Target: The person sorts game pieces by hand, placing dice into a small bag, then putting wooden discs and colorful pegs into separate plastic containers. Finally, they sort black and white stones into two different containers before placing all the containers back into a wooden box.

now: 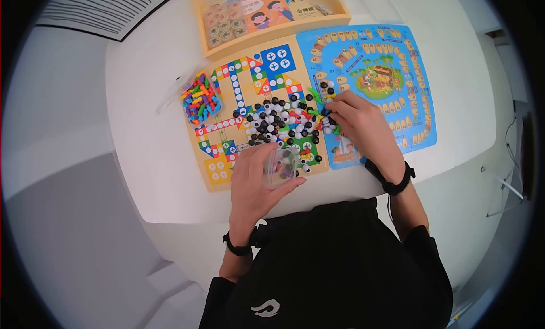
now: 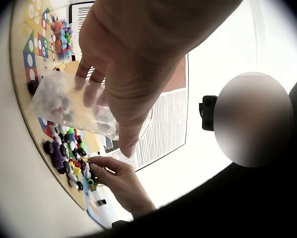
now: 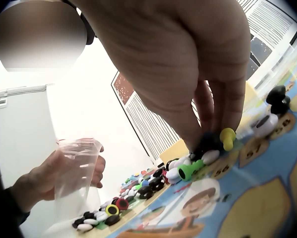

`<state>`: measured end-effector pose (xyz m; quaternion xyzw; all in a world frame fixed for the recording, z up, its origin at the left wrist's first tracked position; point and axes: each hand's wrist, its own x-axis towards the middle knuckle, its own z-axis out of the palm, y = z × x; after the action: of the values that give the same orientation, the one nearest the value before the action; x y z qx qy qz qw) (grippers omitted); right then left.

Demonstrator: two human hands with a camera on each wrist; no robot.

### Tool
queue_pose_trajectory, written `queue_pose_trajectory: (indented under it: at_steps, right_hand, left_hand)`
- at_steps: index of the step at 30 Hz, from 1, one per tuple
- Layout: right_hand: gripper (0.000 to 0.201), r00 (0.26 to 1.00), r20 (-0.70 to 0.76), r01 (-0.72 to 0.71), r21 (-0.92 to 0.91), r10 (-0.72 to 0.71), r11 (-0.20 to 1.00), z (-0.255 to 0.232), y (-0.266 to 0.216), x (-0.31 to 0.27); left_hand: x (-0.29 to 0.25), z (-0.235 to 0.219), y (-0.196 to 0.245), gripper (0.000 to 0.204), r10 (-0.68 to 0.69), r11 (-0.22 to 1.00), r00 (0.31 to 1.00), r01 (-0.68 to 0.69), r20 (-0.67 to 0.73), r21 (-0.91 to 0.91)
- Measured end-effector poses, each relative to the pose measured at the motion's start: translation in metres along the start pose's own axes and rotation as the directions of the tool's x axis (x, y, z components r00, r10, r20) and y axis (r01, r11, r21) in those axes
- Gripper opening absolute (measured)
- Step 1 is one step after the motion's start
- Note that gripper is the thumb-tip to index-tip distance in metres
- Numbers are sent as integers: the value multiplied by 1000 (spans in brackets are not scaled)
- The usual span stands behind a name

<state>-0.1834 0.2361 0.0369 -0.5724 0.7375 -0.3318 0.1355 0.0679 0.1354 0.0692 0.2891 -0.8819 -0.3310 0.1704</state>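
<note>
1. Game pieces, head view: heaped on the tan board.
2. Left wrist: left grip's round a clear bag above the board, probably steadying it.
3. Right wrist: right grip's pinching one right of the board, probably 'cause it's small.

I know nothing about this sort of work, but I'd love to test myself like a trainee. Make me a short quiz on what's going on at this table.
1. What is the left hand holding?
A) A pair of scissors
B) A clear bag
C) A paintbrush

2. True or false: the wooden tray lies nearer the black shirt than the right hand does.

3. Fill in the gap: the pile on the yellow board is mostly black and ____ pieces.

Key:
1. B.
2. False; the tray lies farther away, beyond the yellow board.
3. White.
</note>
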Motion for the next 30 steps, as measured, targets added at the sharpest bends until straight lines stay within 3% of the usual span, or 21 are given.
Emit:
queue_pose_trajectory:
  at_steps: [4,6,10,12,16,18,19,21,30]
  right_hand:
    - [15,1000,18,-4,22,4,1000,-9,0,2]
    - [16,994,6,-110,132,110,985,-16,-6,3]
    - [19,989,98,-142,353,115,925,-34,-47,6]
    - [21,995,71,28,425,-64,905,-30,-63,5]
    - [24,996,33,69,369,-87,927,-19,-48,10]
    - [27,999,35,16,142,-21,990,-14,-33,16]
    - [27,999,37,18,142,-24,990,-10,-28,16]
    - [28,991,83,102,18,-103,995,-1,-19,17]
    - [20,980,165,101,51,-108,994,10,-12,25]
  left_hand:
    - [3,3,-1,79,17,1000,1000,-17,5,-16]
    - [3,5,-3,80,11,1000,1000,-11,1,-16]
    - [5,10,-3,82,29,999,999,-30,-18,-36]
    - [6,14,-4,82,39,998,999,-40,-28,-50]
    - [3,16,-6,74,52,995,996,-57,-70,-80]
    - [0,14,-8,75,32,995,998,-37,-59,-88]
    - [-1,13,-9,76,16,995,999,-20,-44,-97]
    - [-4,13,-12,76,29,995,998,-34,-55,-94]
    - [-10,12,-17,78,52,994,995,-60,-90,-87]
